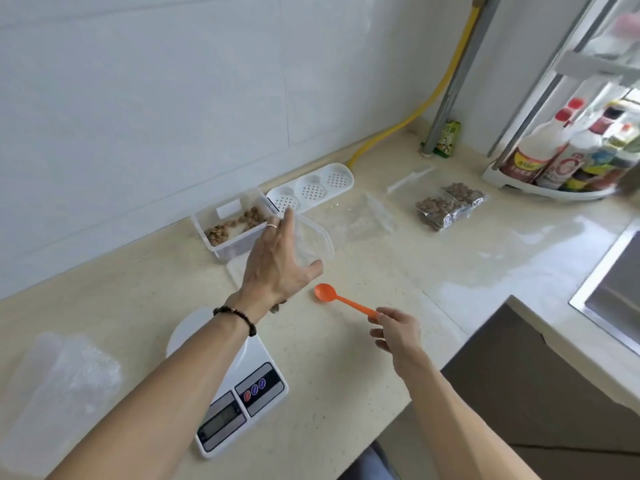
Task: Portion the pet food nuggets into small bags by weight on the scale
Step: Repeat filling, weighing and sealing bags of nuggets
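Counter [346, 375] was beige stone, everything sat on it. Scale [239, 393] was white, below and behind the left grip, forearm crossing over its round platter; display and 3 buttons faced the person, reading illegible. Stack of clear bags [59, 386] lay well left of the scale, far from both grips. Clear tub [231, 225] with brown nuggets [235, 225] sat just beyond the left hand, fingertips over its near-right corner; whether they touched it, cannot tell. White perforated tray [311, 188] lay past the tub, against the wall. 1 flat empty bag [360, 220] lay up-right of the left grip.

Left hand [280, 261] held a clear small bag [313, 242]: thumb under, fingers spread over the top, bag mouth toward the right. Grip was wide and loose around the bag, not a pinch. Bag looked empty.

2 filled bags [448, 206] of nuggets lay side by side, touching, well up-right of the right grip.

Right hand [398, 332] pinched the handle end of an orange spoon [341, 299], narrow grip at the very tip. Spoon bowl pointed up-left, empty, just below the left thumb, close to the counter; touching or not, cannot tell.

Bottle rack [554, 188] stood far right, sink edge [595, 292] right of the right grip.
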### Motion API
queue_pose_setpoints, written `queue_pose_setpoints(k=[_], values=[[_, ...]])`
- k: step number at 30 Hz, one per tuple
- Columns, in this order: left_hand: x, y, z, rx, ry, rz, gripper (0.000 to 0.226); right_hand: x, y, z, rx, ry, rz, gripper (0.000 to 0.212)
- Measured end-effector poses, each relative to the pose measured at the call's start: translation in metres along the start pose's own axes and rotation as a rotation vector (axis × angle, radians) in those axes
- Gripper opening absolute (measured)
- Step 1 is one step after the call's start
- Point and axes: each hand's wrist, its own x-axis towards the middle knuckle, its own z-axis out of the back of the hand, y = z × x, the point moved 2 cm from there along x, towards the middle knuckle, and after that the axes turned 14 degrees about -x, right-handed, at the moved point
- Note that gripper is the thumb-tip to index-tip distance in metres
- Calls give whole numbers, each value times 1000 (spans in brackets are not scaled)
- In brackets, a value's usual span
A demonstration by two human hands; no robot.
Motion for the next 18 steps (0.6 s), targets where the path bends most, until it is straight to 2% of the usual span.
queue_pose_setpoints(k=[5, 6, 8, 11, 13, 16, 18], values=[[-6, -1, -6, -5, 26, -4, 103, -1, 3, 7, -471, -135, 80, 19], [-7, -2, -6, -18, 22, -6, 103, -4, 11, 8, -501, -154, 121, 20], [-8, -3, -4, -38, 17, -18, 104, -15, 42, 7, -420, -115, 269, 32], [-9, -2, 0, -53, 7, -22, 108, -44, 112, 5, -259, 31, 521, 41], [-10, -3, 3, -74, -7, -26, 110, -63, 153, 2, -332, 111, 679, 45], [-13, -7, 13, -109, -25, -70, 113, -78, 189, -9, -635, 90, 859, 31], [-16, -7, 22, -202, -12, -45, 121, -83, 202, -14, -705, 91, 892, 19]])
